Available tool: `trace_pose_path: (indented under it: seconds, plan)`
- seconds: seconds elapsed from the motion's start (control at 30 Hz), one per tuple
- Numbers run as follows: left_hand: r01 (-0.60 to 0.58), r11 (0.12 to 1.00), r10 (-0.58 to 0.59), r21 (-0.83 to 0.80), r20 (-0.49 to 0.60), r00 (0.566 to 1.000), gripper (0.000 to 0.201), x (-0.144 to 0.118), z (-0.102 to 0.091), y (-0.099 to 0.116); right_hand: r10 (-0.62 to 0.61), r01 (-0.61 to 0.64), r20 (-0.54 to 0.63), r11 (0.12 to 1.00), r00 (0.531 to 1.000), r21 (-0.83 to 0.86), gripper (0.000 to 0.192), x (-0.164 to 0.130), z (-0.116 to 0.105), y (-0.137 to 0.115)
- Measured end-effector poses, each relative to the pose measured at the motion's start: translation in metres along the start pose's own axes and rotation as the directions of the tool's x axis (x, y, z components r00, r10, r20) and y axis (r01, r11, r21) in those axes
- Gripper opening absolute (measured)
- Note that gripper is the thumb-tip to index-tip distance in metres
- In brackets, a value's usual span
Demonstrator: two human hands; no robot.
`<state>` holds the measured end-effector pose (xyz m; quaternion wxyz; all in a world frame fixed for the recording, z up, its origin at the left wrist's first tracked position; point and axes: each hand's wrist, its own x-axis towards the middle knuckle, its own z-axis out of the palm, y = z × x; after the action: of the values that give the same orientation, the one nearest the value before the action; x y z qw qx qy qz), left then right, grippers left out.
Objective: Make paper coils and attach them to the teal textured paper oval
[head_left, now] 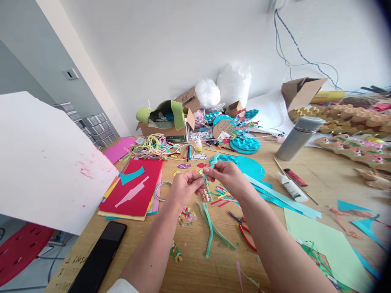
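Both hands meet above the middle of the table on a twisted green pipe cleaner. My left hand pinches its lower part between thumb and fingers. My right hand grips it higher up, and a curled end sticks out above the fingers. Below the fingertips a beige and green coiled piece shows; whether it joins the held one, I cannot tell. Closer to me lie loose green pipe cleaners. Red-handled pliers rest beside them, under my right forearm.
Red paper sheets are stacked at left, near a black phone. A grey bottle stands at right, behind a white glue bottle. Confetti and paper strips lie around the hands. A cardboard box stands behind.
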<state>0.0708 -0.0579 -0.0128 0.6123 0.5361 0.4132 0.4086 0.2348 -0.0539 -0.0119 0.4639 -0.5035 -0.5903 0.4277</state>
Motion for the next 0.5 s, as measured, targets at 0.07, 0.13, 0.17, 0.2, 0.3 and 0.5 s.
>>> trace_pose_path:
  seconds: [0.07, 0.13, 0.17, 0.2, 0.3, 0.5]
  plan:
    - [-0.013, 1.0, 0.013, 0.001, -0.027, 1.0, 0.031, 0.0003, 0.0008, -0.002, -0.004, 0.005, -0.029, 1.0, 1.0, 0.013, 0.052, 0.0003, 0.0013, -0.0003]
    - [-0.026, 1.0, 0.026, 0.002, -0.056, 0.998, 0.029, 0.0003, 0.0021, -0.0037, -0.017, 0.018, -0.052, 1.0, 0.999, 0.017, 0.051, 0.0002, 0.0022, -0.0013]
    - [-0.032, 0.999, 0.032, 0.002, -0.067, 0.997, 0.028, 0.0002, 0.0029, -0.0043, -0.025, 0.026, -0.062, 1.0, 0.998, 0.016, 0.051, 0.0001, 0.0025, -0.0018]
    - [-0.037, 0.999, 0.037, 0.003, -0.075, 0.996, 0.027, 0.0002, 0.0037, -0.0048, -0.032, 0.033, -0.073, 0.999, 0.997, 0.015, 0.051, 0.0, 0.0028, -0.0023]
    - [-0.054, 0.999, 0.054, -0.001, -0.091, 0.994, 0.026, 0.0004, 0.0061, -0.0055, -0.028, 0.03, -0.099, 1.0, 0.995, 0.01, 0.052, -0.0007, 0.0034, -0.0036]
    - [-0.091, 0.996, 0.087, -0.021, -0.142, 0.986, 0.024, 0.0016, 0.0083, -0.0064, 0.011, -0.008, -0.108, 0.999, 0.994, 0.034, 0.052, -0.0023, 0.0044, -0.0064]
